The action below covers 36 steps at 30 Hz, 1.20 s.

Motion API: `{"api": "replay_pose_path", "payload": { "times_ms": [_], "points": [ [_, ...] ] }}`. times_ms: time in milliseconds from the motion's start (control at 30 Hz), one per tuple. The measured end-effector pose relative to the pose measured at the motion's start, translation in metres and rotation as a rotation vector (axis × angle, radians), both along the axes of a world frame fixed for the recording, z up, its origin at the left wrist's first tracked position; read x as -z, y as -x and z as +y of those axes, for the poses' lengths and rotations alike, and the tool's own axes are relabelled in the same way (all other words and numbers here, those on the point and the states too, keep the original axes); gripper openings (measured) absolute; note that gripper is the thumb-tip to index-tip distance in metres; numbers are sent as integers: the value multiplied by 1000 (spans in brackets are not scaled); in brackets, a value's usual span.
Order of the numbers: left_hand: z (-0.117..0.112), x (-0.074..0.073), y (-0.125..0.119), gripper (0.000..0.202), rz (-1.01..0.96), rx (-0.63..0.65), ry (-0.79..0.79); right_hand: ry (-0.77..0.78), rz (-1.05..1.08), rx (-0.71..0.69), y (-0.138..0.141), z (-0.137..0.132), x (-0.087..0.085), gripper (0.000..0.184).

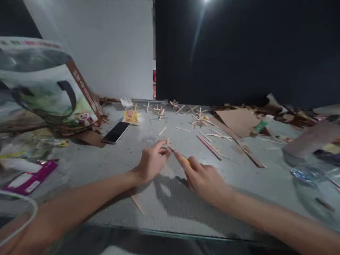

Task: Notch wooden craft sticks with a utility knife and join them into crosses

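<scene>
Near the middle of the table, my left hand is closed, pinching a short flat wooden stick that stands up from its fingertips. My right hand is wrapped round a yellow-handled tool, its index finger stretched along it. The tool's thin dark tip meets or nearly meets the stick at my left fingertips; whether they touch is too small to tell. Ahead of both hands lie a loose wooden stick, another flat stick and a red striped pencil-like rod.
Several crossed-stick pieces lie at the back. A phone and a yellow packet sit left of centre. Cardboard lies back right. On the left are a purple box, a large printed bag and a pale cable.
</scene>
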State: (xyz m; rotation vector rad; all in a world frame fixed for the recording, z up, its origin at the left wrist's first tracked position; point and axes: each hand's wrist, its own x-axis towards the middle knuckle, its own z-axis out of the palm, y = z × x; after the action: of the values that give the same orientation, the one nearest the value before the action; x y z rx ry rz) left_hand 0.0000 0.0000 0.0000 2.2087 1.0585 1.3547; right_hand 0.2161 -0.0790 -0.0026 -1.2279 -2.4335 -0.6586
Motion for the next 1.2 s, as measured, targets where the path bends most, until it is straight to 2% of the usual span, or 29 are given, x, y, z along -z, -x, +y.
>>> {"api": "replay_pose_path", "payload": {
  "times_ms": [133, 233, 400, 600, 900, 1100, 1200],
  "points": [
    [3, 3, -1, 19, -15, 0, 54, 89, 47, -1, 0, 4, 10, 100],
    [5, 4, -3, 15, -26, -21, 73, 230, 169, -20, 1, 7, 13, 93],
    [6, 5, -6, 17, -69, -33, 167, 467, 497, -124, 6, 6, 7, 72],
    [4, 5, -9, 19, -108, -22, 229, 555, 752, -211, 14, 5, 4, 57],
    [2, 1, -11, 17, -129, -18, 231, 727, 963, -151, 19, 2, 6, 49],
    [1, -6, -10, 22, -133, -28, 246, 1126, 1323, -289, 20, 5, 1, 59],
    [3, -6, -9, 26, -156, -1, 290, 1210, 1388, -392, 18, 2, -3, 62]
  ]
}}
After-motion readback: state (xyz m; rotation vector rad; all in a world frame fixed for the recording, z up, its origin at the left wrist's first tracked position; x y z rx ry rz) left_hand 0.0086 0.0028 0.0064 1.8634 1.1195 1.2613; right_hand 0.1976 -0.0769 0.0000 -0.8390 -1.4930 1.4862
